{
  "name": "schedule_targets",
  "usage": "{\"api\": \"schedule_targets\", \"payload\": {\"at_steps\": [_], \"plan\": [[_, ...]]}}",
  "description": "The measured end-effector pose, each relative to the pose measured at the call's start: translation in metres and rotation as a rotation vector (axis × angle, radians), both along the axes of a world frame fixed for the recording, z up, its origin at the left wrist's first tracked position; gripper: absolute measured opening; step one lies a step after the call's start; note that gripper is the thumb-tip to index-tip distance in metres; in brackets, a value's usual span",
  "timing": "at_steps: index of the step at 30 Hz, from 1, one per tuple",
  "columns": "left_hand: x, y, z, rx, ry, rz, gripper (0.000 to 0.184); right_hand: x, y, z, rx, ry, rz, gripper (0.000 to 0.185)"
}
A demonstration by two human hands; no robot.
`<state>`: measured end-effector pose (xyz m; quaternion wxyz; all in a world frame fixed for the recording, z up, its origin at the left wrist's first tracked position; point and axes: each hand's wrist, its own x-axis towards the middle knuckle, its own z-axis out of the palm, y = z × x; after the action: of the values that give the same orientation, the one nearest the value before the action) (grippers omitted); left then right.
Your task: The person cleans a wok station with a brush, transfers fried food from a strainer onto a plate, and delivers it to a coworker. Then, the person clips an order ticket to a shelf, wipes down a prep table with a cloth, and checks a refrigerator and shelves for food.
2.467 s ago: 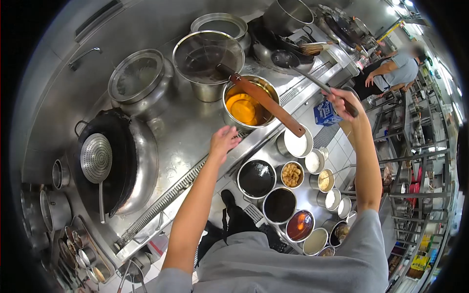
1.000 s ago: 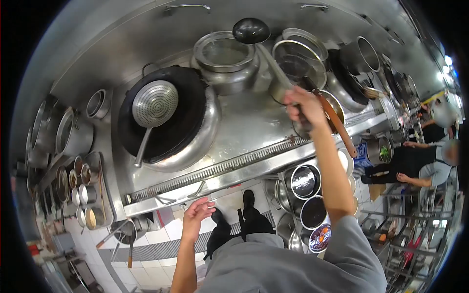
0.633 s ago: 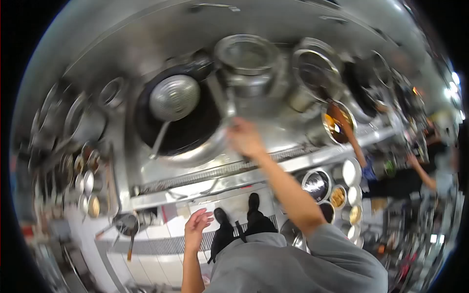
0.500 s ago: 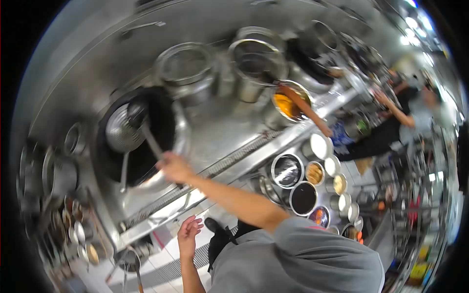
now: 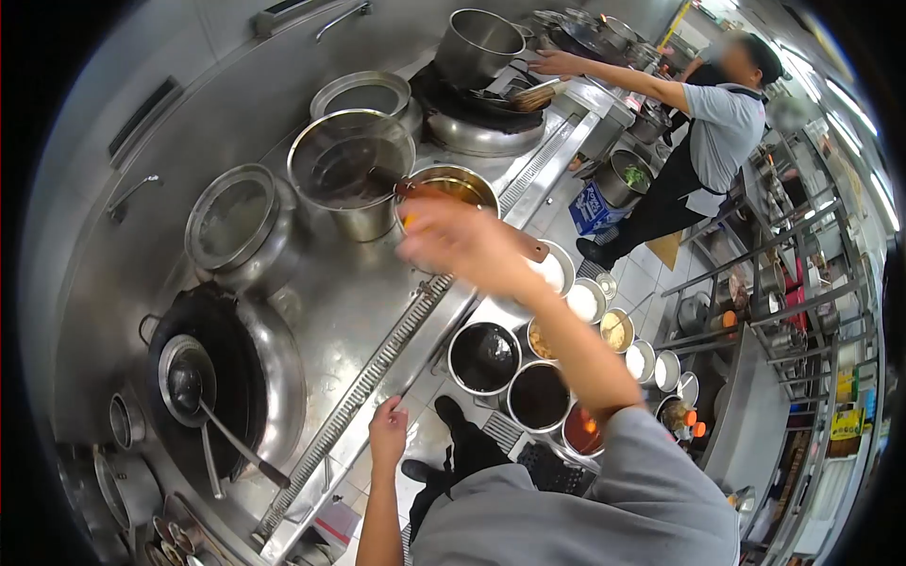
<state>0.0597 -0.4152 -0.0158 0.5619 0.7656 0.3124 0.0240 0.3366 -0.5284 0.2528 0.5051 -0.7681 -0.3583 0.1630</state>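
My right hand (image 5: 462, 241) is smeared by motion above the wooden handle (image 5: 530, 247) of a tool. That handle lies across a steel pot (image 5: 472, 179) of yellowish liquid; I cannot make out whether the fingers touch it. At the counter's front edge my left hand (image 5: 388, 432) hangs low, holding nothing, fingers loosely bent and partly hidden. A ladle (image 5: 236, 439) rests in a perforated skimmer (image 5: 176, 357) inside the dark wok (image 5: 236, 368) at left, its handle over the rim. Beside the oil pot stands a steel pot topped by a mesh strainer (image 5: 326, 156).
A lidded pot (image 5: 231, 222) stands behind the wok. Several containers of sauces and powders, including a dark sauce pot (image 5: 484, 358), line my right side. Another person (image 5: 722, 132) reaches toward a far wok (image 5: 481, 127). A metal rack (image 5: 783, 302) stands at right.
My right hand has left the ladle in the wok and moved right to the oil pot. The view has turned. My left hand stays low, fingers less spread.
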Motion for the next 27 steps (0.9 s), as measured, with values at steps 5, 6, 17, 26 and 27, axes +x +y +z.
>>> {"api": "schedule_targets", "payload": {"at_steps": [5,6,17,26,27], "plan": [[0.06,-0.017,-0.013,0.64,0.122,-0.215,0.055,0.161,-0.121,-0.021,-0.234,-0.317,-0.448,0.033],[0.074,-0.018,-0.011,0.642,0.12,-0.221,0.055,0.202,-0.146,-0.038,-0.245,-0.368,-0.44,0.036],[0.19,-0.025,-0.034,0.814,-0.026,-0.366,0.052,0.429,-0.182,-0.109,-0.899,-0.533,-0.686,0.053],[0.204,-0.026,-0.054,0.9,0.009,-0.411,0.061,0.514,-0.153,-0.157,-0.968,-0.621,-0.554,0.038],[0.205,-0.026,-0.049,0.899,0.03,-0.434,0.063,0.52,-0.151,-0.163,-0.93,-0.669,-0.582,0.037]]}}
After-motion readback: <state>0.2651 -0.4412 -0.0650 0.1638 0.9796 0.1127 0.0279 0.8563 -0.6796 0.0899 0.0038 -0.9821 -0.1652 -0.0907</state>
